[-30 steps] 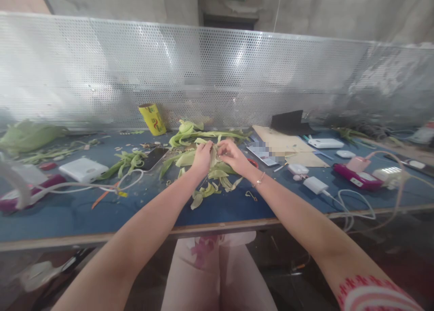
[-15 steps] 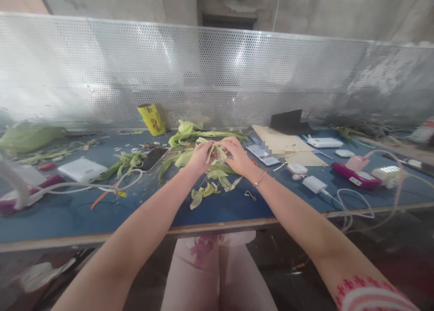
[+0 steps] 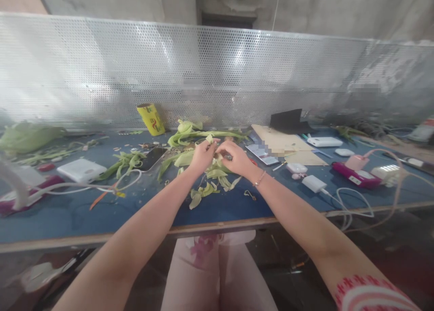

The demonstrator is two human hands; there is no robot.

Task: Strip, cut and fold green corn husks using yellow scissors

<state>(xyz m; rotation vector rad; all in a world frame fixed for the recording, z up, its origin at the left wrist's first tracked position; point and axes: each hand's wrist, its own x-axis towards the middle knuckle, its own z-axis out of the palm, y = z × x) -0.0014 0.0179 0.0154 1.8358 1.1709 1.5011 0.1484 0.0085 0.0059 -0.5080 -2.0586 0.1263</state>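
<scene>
Over the middle of the blue table (image 3: 233, 211), my left hand (image 3: 203, 155) is closed on a pale green leaf piece (image 3: 210, 139) that sticks out above its fingers. My right hand (image 3: 233, 156) is close beside it on the right, its fingers curled into a pinch; what they hold, if anything, is too small to name. Behind and left of the hands lie long green leaves (image 3: 185, 139). Below the hands are torn leaf pieces (image 3: 203, 193) on the table.
A yellow roll (image 3: 151, 120) stands at the back. Left are a dark phone (image 3: 154, 158), a white box (image 3: 81, 170) and cables. Right are a phone (image 3: 262, 153), brown cardboard (image 3: 280, 139), a white charger (image 3: 314, 183) and a purple power strip (image 3: 356, 176). A perforated screen (image 3: 217, 76) stands behind.
The pale leaf bundle between the hands is no longer visible there. A leaf piece now shows above my left hand, and my right hand's fingers are more curled.
</scene>
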